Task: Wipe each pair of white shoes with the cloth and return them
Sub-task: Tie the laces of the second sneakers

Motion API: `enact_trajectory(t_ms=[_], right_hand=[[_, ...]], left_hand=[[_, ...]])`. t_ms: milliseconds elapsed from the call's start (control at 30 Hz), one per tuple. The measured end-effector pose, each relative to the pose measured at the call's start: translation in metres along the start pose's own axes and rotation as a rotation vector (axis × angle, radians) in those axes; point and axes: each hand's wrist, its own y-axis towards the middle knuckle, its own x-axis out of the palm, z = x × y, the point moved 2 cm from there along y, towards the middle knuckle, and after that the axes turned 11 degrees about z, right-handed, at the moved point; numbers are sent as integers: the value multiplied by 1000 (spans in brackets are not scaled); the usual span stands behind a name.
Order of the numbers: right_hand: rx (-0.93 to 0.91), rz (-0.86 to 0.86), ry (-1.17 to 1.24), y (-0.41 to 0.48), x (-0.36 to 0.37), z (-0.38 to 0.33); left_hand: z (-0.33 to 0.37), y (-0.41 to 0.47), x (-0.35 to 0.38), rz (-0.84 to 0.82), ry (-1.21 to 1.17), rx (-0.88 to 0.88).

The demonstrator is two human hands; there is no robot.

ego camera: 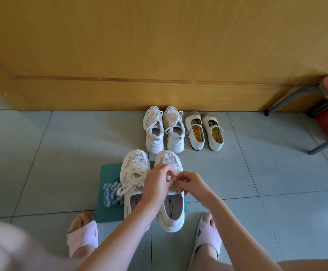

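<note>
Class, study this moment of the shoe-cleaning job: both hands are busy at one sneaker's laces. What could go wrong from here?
1. The left hand and right hand both pinch the laces of the near right sneaker, while the cloth lies untouched on the mat, so wiping could get skipped.
2. The left sneaker has loose laces that trail to the cloth; picking it up may snag them.

wearing a pair of pale pink open-toed slide slippers, the left slipper (pixel 83 238) and the right slipper (pixel 208 239), baring the toes at the front. showing a small dark oval mark on the right one's band. going bare on the left hand (pixel 156 185), the right hand (pixel 193 182) and both forearms. wearing blurred pale pink fabric (pixel 6 245) at the lower left.
</note>
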Motion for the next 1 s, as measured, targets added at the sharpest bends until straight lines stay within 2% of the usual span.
enact_trajectory(t_ms=[133,267,433,533,833,1000], right_hand=[[-10,-19,24,-1,-2,-1],[13,42,180,1,-7,0],[-51,-1,133,1,-4,-3],[-52,35,125,1,-6,-1],[-134,124,-245,4,-11,2],[-118,80,-418,5,-20,6]], left_hand=[[-4,-2,2,35,7,26],[-6,2,4,37,-38,60],[-10,0,4,17,-117,27],[-11,-2,4,27,-145,8],[-18,-4,-7,110,-79,-56],[-22,-9,-15,99,-121,-192]])
